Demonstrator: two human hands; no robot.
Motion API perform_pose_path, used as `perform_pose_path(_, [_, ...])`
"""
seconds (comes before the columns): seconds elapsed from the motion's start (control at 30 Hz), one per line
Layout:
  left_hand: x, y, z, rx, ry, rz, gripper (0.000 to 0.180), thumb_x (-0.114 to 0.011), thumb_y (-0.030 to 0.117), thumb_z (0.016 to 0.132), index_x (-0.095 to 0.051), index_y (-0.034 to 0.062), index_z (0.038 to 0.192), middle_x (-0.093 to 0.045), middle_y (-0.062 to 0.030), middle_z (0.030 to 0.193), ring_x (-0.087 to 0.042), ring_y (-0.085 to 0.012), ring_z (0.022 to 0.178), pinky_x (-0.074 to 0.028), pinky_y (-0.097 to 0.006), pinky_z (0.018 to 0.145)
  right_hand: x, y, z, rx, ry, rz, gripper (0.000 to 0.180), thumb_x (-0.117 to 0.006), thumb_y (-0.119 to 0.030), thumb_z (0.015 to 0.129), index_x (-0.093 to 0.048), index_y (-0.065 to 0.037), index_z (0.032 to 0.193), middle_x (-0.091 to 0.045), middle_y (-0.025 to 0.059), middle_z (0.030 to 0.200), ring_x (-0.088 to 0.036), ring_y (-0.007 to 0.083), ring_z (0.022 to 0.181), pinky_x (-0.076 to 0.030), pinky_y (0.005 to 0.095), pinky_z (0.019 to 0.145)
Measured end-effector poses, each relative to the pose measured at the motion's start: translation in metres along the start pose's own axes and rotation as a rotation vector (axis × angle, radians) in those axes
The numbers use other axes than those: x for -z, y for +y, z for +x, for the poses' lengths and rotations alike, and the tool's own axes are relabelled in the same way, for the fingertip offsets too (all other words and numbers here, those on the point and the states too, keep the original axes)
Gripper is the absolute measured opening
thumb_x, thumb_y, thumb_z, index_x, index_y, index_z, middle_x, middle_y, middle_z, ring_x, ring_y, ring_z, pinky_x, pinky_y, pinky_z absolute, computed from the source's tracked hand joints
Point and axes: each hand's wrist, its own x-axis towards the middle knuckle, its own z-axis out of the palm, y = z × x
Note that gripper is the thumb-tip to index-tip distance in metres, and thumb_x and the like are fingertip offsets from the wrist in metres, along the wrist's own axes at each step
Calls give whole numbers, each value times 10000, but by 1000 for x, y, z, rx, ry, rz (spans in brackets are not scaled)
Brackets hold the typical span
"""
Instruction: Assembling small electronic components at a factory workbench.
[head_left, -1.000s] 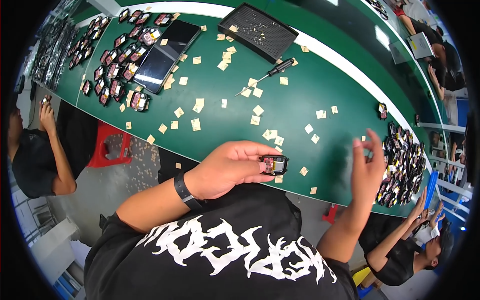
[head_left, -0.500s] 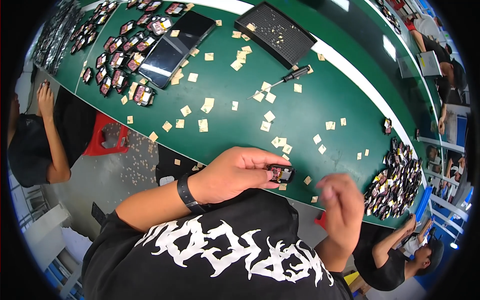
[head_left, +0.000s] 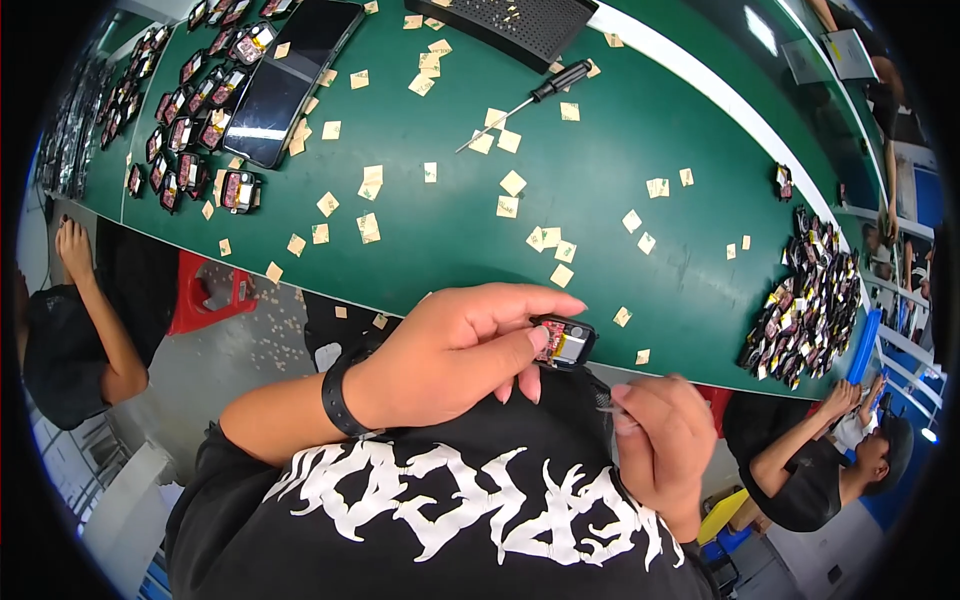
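Note:
In my left hand (head_left: 440, 345) is a small black-cased electronic unit (head_left: 567, 343), gripped between thumb and fingers. Its open face shows a red circuit board, a yellow strip and a silvery block. Just right of and below the unit, my right hand (head_left: 665, 435) is closed in a pinch. Something thin and pale seems to stick out at its fingertips, too small to name. Both hands are over the table's near edge, close to my black shirt.
Small cream paper squares (head_left: 513, 183) lie scattered over the green table (head_left: 430, 240). A screwdriver (head_left: 560, 82), black perforated tray (head_left: 530, 25) and dark phone-like slab (head_left: 290, 80) lie farther off. Similar units cluster left (head_left: 182, 133) and pile up right (head_left: 805, 300). People sit on both sides.
My right hand has come down and leftward, pinching beneath the unit's right side. My left hand has drawn the unit back toward me. The view has shifted, so table items appear higher.

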Motion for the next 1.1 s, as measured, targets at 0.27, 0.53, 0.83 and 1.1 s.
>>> perform_pose_path(0.27, [-12,3,-16,-139,-7,108,362,-465,-12,1046,-568,-24,1392,-670,-71,983,-681,-97,780,-517,-204,619,5,-14,10,266,0,-455,213,-794,-40,761,-701,-19,951,-665,80,851,-521,152,590,-382,269,452])
perform_pose_path(0.53, [-16,2,-19,-159,-17,168,363,-459,-10,1047,-562,-37,1393,-677,-84,1009,-682,-98,790,-532,-206,640,2,-16,13,308,4,-476,167,-780,-28,758,-711,13,905,-643,73,808,-524,150,592,-380,255,455])
perform_pose_path(0.83, [-17,3,-17,-100,-36,129,342,-456,20,1062,-558,-70,1375,-679,-102,1008,-693,-118,804,-555,-231,659,0,-13,6,359,2,-435,206,-738,-8,744,-719,36,944,-662,91,823,-556,156,606,-406,243,466])
perform_pose_path(1.1, [-18,3,-17,-110,-67,157,335,-456,24,1064,-561,-84,1363,-678,-97,940,-705,-127,788,-562,-236,660,1,-10,1,388,4,-376,205,-731,-8,748,-718,47,945,-668,108,815,-557,150,585,-401,234,440])
